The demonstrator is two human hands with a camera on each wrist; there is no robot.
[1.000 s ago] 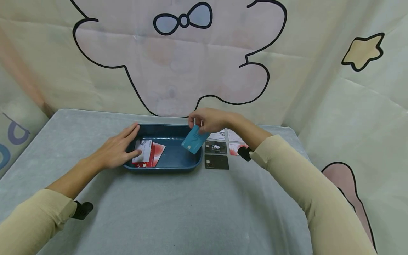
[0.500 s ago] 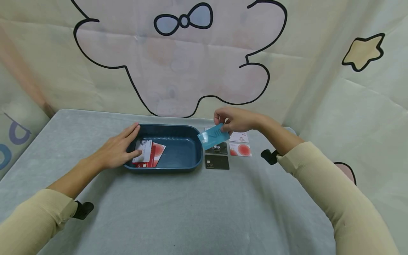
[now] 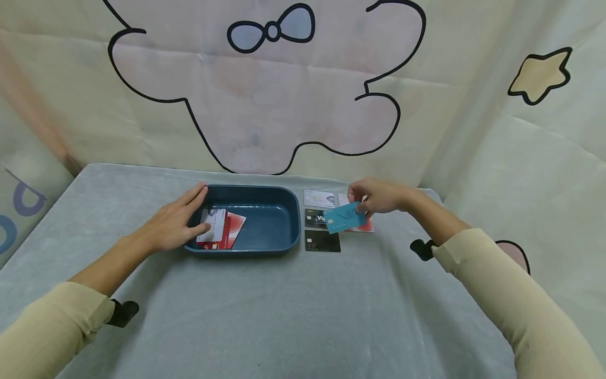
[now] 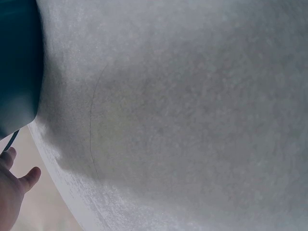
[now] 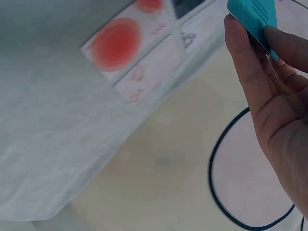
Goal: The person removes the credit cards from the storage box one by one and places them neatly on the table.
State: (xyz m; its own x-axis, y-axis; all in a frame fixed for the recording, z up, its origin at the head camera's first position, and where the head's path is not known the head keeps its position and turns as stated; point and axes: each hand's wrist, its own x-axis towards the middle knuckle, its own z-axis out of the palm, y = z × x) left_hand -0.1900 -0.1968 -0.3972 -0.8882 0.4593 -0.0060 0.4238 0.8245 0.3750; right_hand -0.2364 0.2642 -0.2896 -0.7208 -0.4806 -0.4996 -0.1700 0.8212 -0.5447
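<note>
- Cream and printed with bold black outlines, a hanging backdrop closed off the scene behind the table.
- Pale grey cloth covered the tabletop.
- A dark blue, rounded rectangular tray stood toward the far edge, its long sides running left to right.
- The person's left hand rested on the tray's left end, fingers straight and grasping nothing, thumb reaching inside.
- The right hand, past the tray's right end, pinched a teal rectangular card between thumb and fingers.
- That teal card jutted leftward from the right hand, its long axis nearly sideways, the free left end dipping toward the person; the left hand was well apart, across the tray.
- Beneath it lay two columns of cards: a white card, a black "Vip" card and a dark "VIP" card beside the tray; a pale pink card and a white-and-red card, both partly hidden, farther right.
- Inside the tray, a white-fronted card overlapped red ones.
</note>
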